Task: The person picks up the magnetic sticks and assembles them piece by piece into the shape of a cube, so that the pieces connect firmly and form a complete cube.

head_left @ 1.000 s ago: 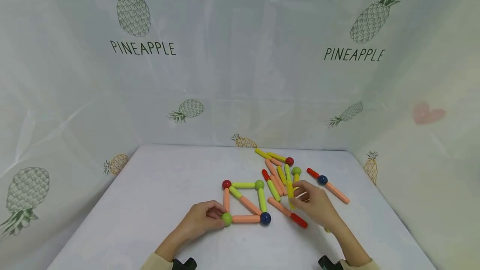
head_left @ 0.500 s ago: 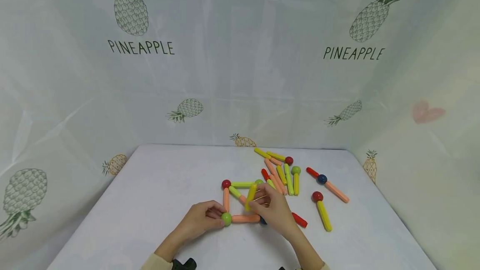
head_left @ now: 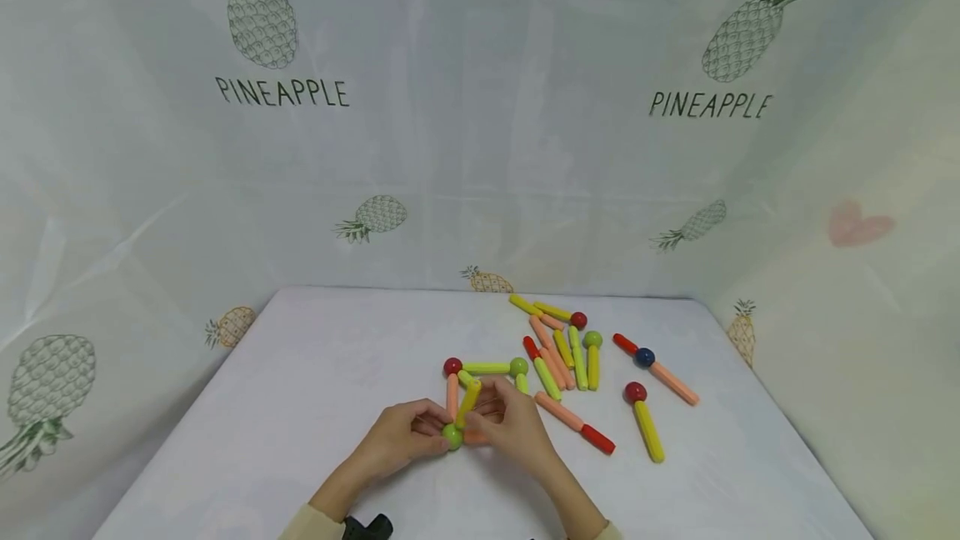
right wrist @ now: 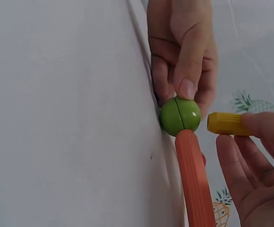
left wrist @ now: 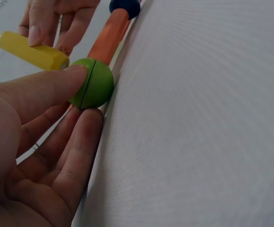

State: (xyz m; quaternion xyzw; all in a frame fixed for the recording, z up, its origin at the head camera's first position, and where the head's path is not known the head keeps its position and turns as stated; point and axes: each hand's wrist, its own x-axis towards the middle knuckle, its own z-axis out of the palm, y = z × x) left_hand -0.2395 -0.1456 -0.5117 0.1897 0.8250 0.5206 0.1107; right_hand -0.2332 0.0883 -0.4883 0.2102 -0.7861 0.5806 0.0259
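Observation:
My left hand [head_left: 403, 433] pinches a green ball [head_left: 452, 437] between thumb and fingers, at the near left corner of a flat four-sided figure of balls and sticks. An orange stick [right wrist: 193, 179] runs from that ball to a dark blue ball [left wrist: 126, 6], hidden behind my right hand in the head view. The figure's far corners are a red ball [head_left: 453, 367] and another green ball [head_left: 518, 367], joined by a lime stick [head_left: 486, 368]. My right hand [head_left: 512, 423] pinches a yellow stick [head_left: 468, 403], tilted above the figure. In the right wrist view, a small gap separates its end from the ball.
Right of the figure lie several loose orange, lime and yellow sticks [head_left: 577, 361]. A red-and-orange stick pair [head_left: 573, 422], a yellow stick with a red ball [head_left: 636, 392], and a dark blue ball [head_left: 645, 357] between two sticks lie farther right. A pineapple-print curtain [head_left: 480, 148] hangs behind.
My right hand has picked the yellow stick from the loose pieces and carried it left to the near left green ball. My left hand has stayed on that ball.

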